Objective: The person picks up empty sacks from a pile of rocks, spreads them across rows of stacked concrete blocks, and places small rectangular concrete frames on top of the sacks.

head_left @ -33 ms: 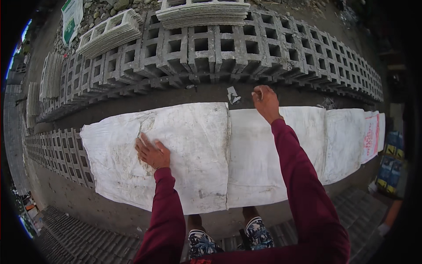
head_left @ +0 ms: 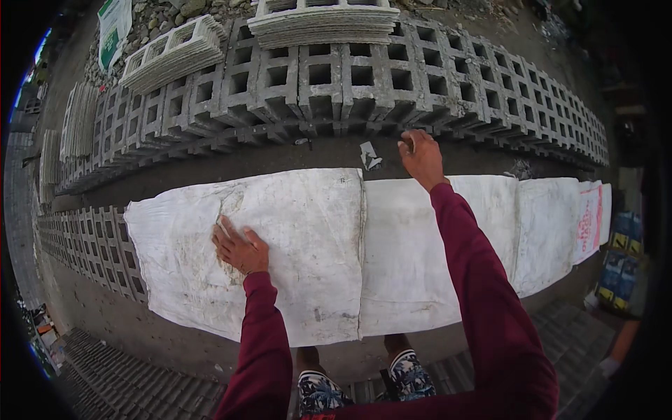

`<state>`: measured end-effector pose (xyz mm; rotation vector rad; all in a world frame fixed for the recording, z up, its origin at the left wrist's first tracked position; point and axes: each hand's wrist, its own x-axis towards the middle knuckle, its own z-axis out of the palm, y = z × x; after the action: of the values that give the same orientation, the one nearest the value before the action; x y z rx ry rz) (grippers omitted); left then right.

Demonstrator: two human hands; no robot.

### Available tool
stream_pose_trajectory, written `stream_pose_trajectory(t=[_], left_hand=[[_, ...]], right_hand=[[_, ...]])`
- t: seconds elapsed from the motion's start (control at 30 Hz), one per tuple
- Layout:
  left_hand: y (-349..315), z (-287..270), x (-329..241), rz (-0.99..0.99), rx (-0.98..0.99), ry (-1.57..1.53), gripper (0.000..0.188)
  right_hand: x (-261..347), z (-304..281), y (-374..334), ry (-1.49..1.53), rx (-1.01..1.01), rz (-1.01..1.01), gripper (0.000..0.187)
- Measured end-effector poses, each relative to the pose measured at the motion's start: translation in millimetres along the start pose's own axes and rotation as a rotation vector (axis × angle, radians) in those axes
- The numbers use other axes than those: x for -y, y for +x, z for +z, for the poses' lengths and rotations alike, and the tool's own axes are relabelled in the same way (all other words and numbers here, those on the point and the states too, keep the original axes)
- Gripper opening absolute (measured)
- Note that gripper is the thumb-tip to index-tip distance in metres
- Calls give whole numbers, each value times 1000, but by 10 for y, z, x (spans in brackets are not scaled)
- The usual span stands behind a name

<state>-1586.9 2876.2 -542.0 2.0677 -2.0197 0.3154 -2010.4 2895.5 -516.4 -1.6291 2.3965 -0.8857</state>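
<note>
A row of white woven sacks (head_left: 301, 280) lies flat and overlapping in front of me, with brown stains on the leftmost one. My left hand (head_left: 241, 246) rests on that stained part, fingers spread. Past the far edge of the sacks, my right hand (head_left: 422, 157) hangs over the ground with its fingers curled in. Whatever it may hold is hidden. Torn pale scraps (head_left: 369, 155) lie on the ground just left of it.
Rows of grey hollow concrete blocks (head_left: 318, 73) run along the far side, with stacked thin openwork slabs (head_left: 325, 24) on top. More blocks (head_left: 98, 245) stand at the left. Dark ridged tiles (head_left: 126, 371) lie at the near left, and blue-yellow packages (head_left: 617, 276) sit at right.
My right hand has moved slightly farther away, beyond the far edge of the sacks. My left hand stays on the stained sack. The whole view has shifted a little.
</note>
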Motion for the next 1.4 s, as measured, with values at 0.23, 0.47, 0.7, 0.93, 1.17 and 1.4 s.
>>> stream_pose_trajectory(t=[0.23, 0.47, 0.7, 0.93, 1.17, 1.4], left_hand=[[5, 50, -70, -37, 184, 2, 58], [91, 5, -47, -43, 222, -29, 58], [150, -11, -28, -71, 255, -51, 59], [131, -25, 14, -87, 254, -88, 61], [101, -24, -4, -67, 204, -105, 64], [41, -50, 52, -79, 140, -92, 61]], right_hand=[[125, 453, 1833, -374, -88, -258, 43], [159, 597, 3252, -617, -111, -346, 53], [146, 673, 3372, -711, 89, -252, 31], [465, 439, 3428, -668, 188, -403, 27], [1028, -237, 2757, -315, 175, -384, 39], [1807, -1884, 155, 529, 497, 450, 23]])
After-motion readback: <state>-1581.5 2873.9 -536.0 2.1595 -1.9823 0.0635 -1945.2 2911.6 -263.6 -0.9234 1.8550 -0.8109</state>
